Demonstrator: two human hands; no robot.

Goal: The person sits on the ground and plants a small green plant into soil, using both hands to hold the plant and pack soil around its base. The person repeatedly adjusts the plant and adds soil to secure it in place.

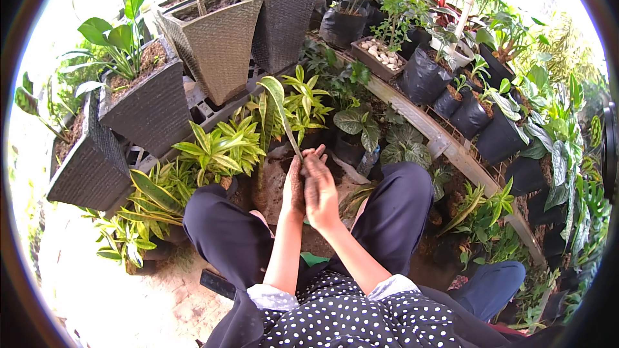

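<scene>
Between my knees, my left hand [294,185] and my right hand [318,183] are pressed together, palms facing, both smeared with dark soil. A long snake plant leaf [281,108] with pale yellow edges rises from between them and leans up to the left. Its lower end is hidden inside my hands. Below and around them lies brown soil [274,183]. Just left of the hands stand low plants with yellow-edged leaves [222,145]. Beyond my fingers, a dark-leaved plant [354,122] grows in a black pot.
Tall textured planters [213,45] stand in a row at the far left. A metal rail [412,116] curves along the right, with black plant bags [425,77] and a box of white pebbles [380,55] behind it. A phone-like dark object [218,283] lies beside my left thigh. Another person's blue-clad knee [493,287] is at the lower right.
</scene>
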